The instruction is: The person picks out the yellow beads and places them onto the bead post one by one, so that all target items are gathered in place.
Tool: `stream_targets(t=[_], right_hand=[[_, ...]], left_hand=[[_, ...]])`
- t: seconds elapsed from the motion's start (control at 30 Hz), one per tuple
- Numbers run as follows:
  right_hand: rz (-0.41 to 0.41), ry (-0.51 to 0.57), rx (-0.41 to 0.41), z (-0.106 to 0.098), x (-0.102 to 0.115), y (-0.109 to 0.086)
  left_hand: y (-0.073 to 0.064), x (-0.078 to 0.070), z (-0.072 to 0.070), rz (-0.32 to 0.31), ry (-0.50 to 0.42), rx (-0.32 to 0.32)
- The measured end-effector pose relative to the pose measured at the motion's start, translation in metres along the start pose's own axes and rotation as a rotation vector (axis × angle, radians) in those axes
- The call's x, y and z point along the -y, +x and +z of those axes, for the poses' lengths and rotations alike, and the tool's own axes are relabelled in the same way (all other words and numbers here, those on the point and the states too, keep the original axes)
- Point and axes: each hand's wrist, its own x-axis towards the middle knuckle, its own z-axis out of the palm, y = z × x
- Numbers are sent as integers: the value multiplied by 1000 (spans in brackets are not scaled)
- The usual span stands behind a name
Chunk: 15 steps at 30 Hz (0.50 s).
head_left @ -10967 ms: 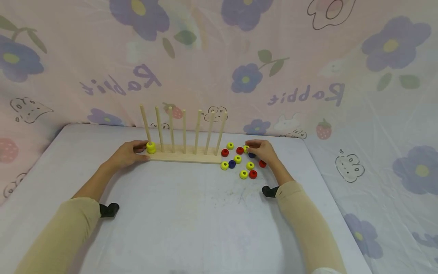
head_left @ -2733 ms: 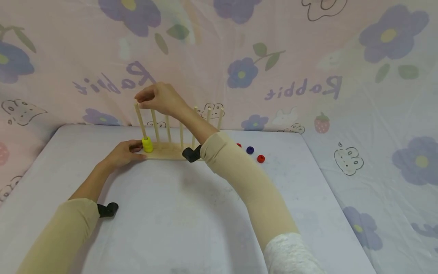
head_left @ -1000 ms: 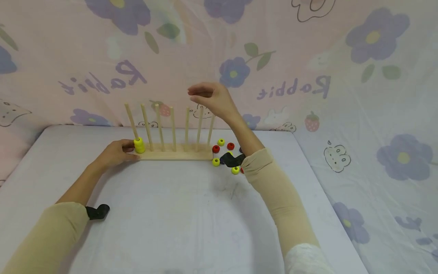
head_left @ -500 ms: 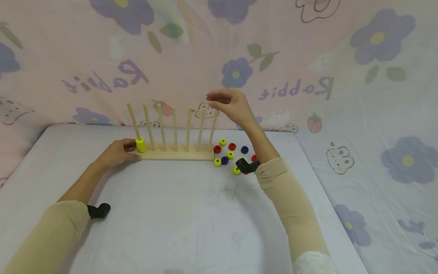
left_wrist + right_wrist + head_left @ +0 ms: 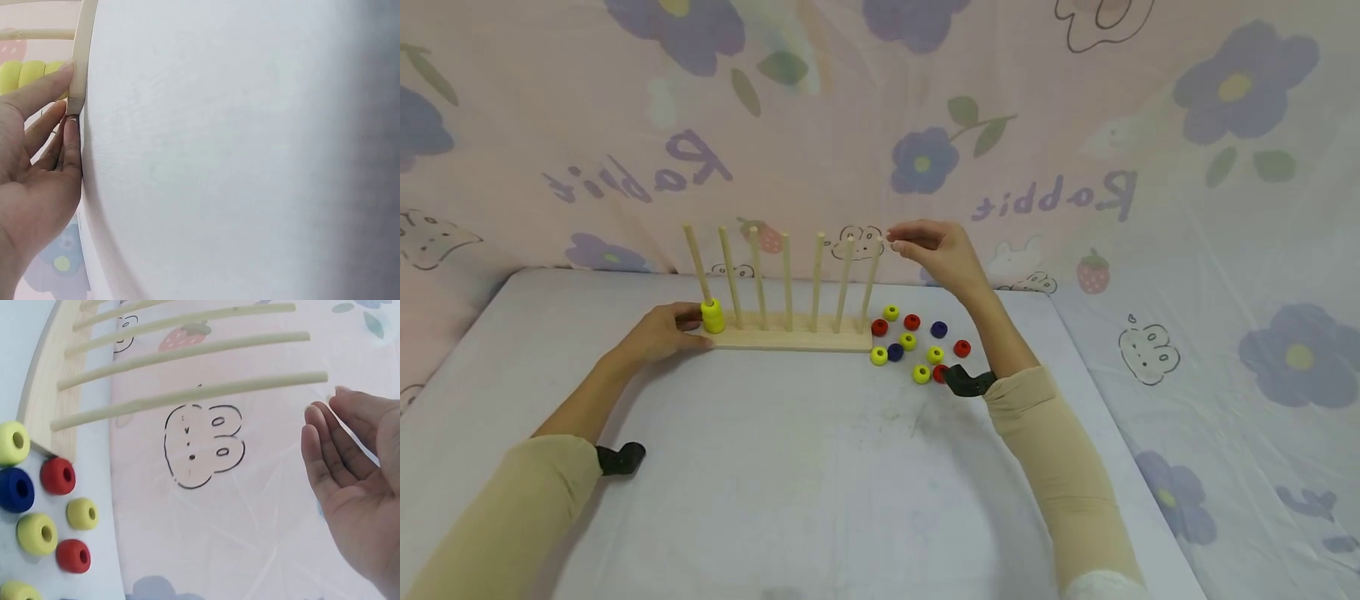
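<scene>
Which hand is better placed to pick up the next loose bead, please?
Probably the right: the right grip is raised near the loose beads and appears empty. The left grip holds the left end of the wooden rack, away from those beads.

"How's the wooden rack (image 5: 790,340) on my feed?"
"I see it lying flat, seven pegs (image 5: 787,283) upright, yellow beads (image 5: 712,317) stacked on the leftmost."
"And the loose beads (image 5: 908,343)?"
"Yellow, red, dark blue, scattered by its right end."
</scene>
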Motion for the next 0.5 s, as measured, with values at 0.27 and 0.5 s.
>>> stream_targets(t=[0.27,0.5], right_hand=[[19,-44,-27,-10,-21,-17],[47,-54,-18,-15,-32,-33]], left_hand=[[0,0,0,5,-29,-1],[1,2,0,1,-34,3]])
